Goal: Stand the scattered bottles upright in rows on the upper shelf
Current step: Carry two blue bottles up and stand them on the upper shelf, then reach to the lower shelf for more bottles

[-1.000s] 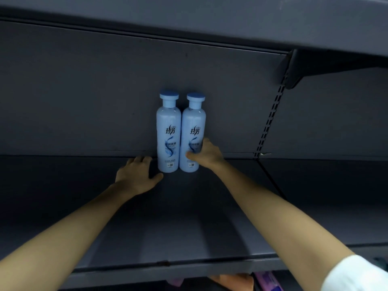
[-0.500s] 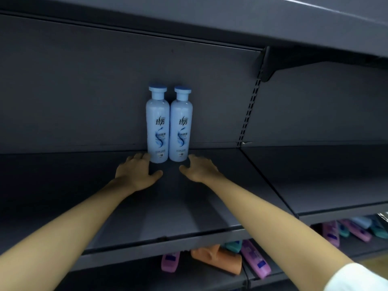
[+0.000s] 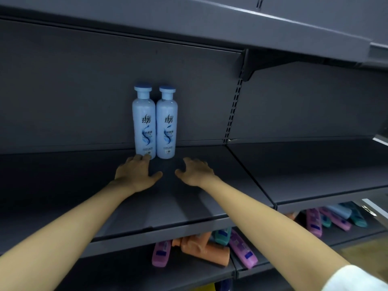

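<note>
Left hand (image 3: 136, 173) and right hand (image 3: 196, 172) spread open, empty, over the upper shelf (image 3: 210, 206) before two upright bottles (image 3: 144, 122); scattered bottles (image 3: 206, 248) lie flat below, nearer the right.

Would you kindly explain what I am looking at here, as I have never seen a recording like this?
There is no machine: a person wears a camera on the head, looking forward and down, so you see their own bare arms. A left blue bottle and a right blue bottle stand upright, side by side, at the back of the upper shelf. The left hand lies open, fingertips at the left blue bottle's base; the right hand is open, apart from both. Neither holds anything. Below, orange bottles and pink bottles lie scattered on the lower shelf.
</note>
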The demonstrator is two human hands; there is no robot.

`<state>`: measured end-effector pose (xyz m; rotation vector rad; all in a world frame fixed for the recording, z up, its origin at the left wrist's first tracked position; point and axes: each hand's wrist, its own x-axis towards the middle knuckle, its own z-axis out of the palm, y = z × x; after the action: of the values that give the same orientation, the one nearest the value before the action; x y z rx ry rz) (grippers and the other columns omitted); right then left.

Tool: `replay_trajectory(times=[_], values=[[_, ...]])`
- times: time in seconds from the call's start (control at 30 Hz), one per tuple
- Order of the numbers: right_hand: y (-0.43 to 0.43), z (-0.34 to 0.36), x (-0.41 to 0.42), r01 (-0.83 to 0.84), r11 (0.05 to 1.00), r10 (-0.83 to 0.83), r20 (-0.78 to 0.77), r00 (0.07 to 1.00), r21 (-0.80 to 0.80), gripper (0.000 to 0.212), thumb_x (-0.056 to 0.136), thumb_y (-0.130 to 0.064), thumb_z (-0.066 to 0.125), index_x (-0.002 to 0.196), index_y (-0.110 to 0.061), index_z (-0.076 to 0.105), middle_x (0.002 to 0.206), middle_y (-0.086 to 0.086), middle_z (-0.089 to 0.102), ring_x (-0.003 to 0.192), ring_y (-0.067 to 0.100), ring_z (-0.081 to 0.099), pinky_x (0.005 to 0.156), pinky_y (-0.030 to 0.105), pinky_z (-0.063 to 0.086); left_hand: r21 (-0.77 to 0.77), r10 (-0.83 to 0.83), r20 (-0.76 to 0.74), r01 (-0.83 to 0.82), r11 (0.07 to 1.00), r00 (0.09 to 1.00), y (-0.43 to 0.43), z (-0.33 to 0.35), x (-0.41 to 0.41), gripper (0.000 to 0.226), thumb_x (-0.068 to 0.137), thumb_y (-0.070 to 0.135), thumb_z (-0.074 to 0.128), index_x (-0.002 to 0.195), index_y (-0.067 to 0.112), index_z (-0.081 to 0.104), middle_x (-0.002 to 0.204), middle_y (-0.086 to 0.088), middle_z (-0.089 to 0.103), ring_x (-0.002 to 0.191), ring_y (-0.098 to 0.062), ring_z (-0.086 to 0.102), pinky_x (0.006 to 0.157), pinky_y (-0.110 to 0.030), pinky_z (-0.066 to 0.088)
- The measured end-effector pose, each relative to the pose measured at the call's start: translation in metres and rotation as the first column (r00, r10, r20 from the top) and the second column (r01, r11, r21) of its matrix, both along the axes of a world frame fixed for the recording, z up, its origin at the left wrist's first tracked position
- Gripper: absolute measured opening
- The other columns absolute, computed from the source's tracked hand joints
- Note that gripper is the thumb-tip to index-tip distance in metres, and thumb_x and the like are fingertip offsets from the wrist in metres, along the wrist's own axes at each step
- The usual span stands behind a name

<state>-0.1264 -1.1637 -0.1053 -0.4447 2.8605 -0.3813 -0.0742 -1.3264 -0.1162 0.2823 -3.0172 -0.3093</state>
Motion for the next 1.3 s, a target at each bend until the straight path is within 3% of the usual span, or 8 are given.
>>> replay_trajectory(times=[0.37, 0.63, 1.03, 1.3], values=[[0.041, 0.005, 0.022, -0.006, 1.0, 0.006, -0.005, 1.0, 0.028, 0.061, 0.095, -0.049, 0.041, 0.147, -0.018, 0.026, 0.147, 0.012, 0.034, 0.135, 0.036, 0.029, 0.106, 0.047, 0.034, 0.016, 0.002, -0.009, -0.002, 1.0, 1.0, 0.04, 0.003, 0.021, 0.071, 0.089, 0.057, 0.048, 0.145, 0.018, 0.027, 0.145, -0.006, 0.035, 0.131, -0.026, 0.037, 0.093, -0.037, 0.043], [0.07, 0.012, 0.052, -0.038, 0.999, 0.039, -0.015, 0.999, 0.027, 0.06, 0.095, -0.048, 0.042, 0.146, -0.018, 0.029, 0.147, 0.012, 0.034, 0.134, 0.036, 0.029, 0.104, 0.046, 0.033, -0.007, 0.042, -0.017, -0.042, 0.999, 0.999, 0.066, 0.004, 0.049, 0.07, 0.088, 0.059, 0.047, 0.143, 0.018, 0.031, 0.142, -0.006, 0.04, 0.125, -0.027, 0.044, 0.081, -0.034, 0.046], [0.109, 0.01, 0.107, -0.1, 0.994, 0.102, -0.05, 0.994, 0.031, 0.057, 0.096, -0.047, 0.041, 0.143, -0.017, 0.033, 0.142, 0.014, 0.038, 0.131, 0.038, 0.032, 0.1, 0.048, 0.033, -0.006, 0.076, -0.09, -0.077, 0.997, 0.993, 0.107, -0.001, 0.108, 0.065, 0.088, 0.054, 0.05, 0.139, 0.016, 0.038, 0.135, -0.009, 0.046, 0.121, -0.029, 0.045, 0.085, -0.037, 0.045], [0.123, -0.003, 0.144, -0.145, 0.988, 0.147, -0.036, 0.988, 0.057, 0.055, 0.096, -0.046, 0.042, 0.14, -0.015, 0.036, 0.138, 0.015, 0.042, 0.128, 0.038, 0.035, 0.1, 0.05, 0.037, -0.002, 0.126, -0.061, -0.126, 0.992, 0.99, 0.126, -0.014, 0.152, 0.065, 0.088, 0.056, 0.05, 0.138, 0.016, 0.038, 0.136, -0.008, 0.045, 0.124, -0.028, 0.043, 0.089, -0.04, 0.043]])
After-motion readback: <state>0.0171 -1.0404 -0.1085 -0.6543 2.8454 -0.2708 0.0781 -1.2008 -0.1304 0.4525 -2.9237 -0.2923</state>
